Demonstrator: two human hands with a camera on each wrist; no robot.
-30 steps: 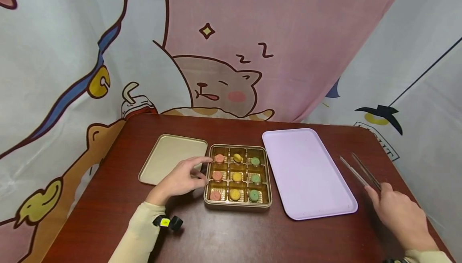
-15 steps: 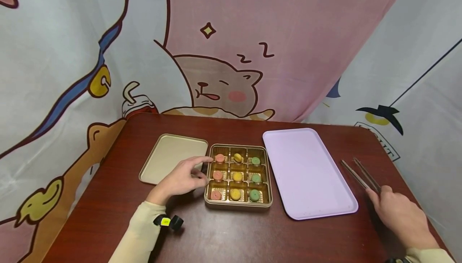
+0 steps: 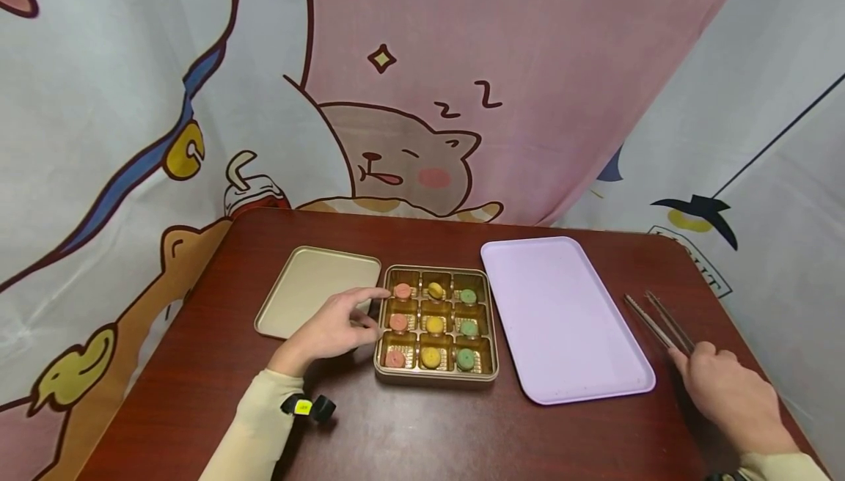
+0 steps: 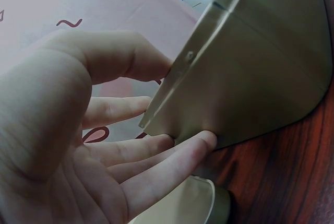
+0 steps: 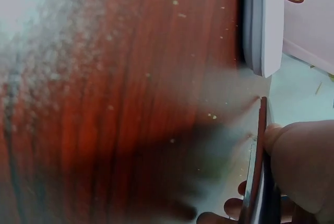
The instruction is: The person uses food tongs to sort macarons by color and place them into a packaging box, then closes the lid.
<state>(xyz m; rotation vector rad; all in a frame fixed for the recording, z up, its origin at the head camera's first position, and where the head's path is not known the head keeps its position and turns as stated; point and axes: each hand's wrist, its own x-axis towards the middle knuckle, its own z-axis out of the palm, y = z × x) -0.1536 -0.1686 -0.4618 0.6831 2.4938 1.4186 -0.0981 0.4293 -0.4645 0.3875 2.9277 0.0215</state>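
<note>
A square gold tin (image 3: 436,378) holds a divided insert with one macaron per compartment. The left column has pink macarons (image 3: 398,322), the middle one yellow macarons (image 3: 434,325), the right one green macarons (image 3: 468,328). The back yellow macaron (image 3: 436,290) leans on edge. My left hand (image 3: 330,327) touches the tin's left side with spread fingertips; in the left wrist view, fingers and thumb meet its gold wall (image 4: 255,72). At the right, my right hand (image 3: 733,393) grips metal tongs (image 3: 660,323), whose tips stand apart with nothing between them.
A lilac tray (image 3: 568,320) lies between the tin and the tongs. The pale gold lid (image 3: 323,283) sits left of the tin, partly behind my left hand. A printed cloth (image 3: 561,100) hangs behind the brown table (image 3: 422,437).
The tongs' tips have dipped slightly toward me and drawn a little closer together. My left hand and the tin have stayed in place.
</note>
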